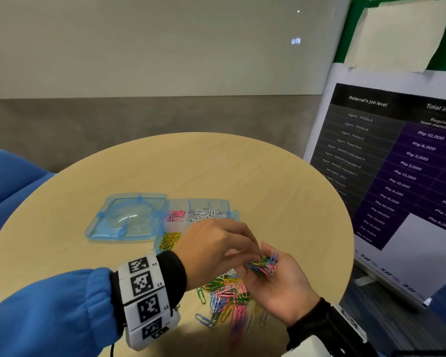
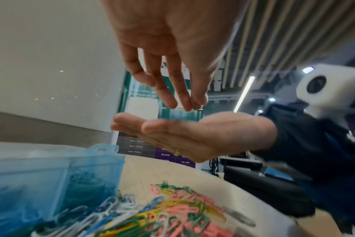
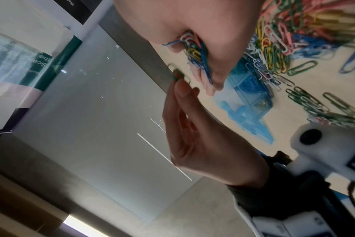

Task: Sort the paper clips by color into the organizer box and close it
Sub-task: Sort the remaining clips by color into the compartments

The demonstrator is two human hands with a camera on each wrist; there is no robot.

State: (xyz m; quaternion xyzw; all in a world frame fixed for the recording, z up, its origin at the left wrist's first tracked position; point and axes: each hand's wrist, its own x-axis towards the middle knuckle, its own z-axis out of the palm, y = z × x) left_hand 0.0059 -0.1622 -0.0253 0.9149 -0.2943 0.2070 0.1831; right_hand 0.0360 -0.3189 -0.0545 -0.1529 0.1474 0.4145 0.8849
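Observation:
My right hand (image 1: 281, 279) lies palm up over the table and carries a mixed bunch of paper clips (image 1: 263, 265) in its cupped palm. Reaching across from above, my left hand (image 1: 251, 253) pinches a green clip (image 3: 175, 73) between thumb and fingertips at the edge of that bunch. Below both hands a loose pile of mixed clips (image 1: 227, 297) lies on the table. Behind my left hand stands the light blue organizer box (image 1: 198, 201), its lid (image 1: 129, 217) folded flat to the left. Its compartments hold pink clips (image 1: 177, 216), white clips (image 1: 207, 215) and yellow clips (image 1: 169, 239); the rest is hidden.
The round wooden table (image 1: 216, 166) curves away close to my right hand. A printed poster board (image 1: 397, 163) stands right against the table's right side. A blue chair (image 1: 8, 176) is at the far left.

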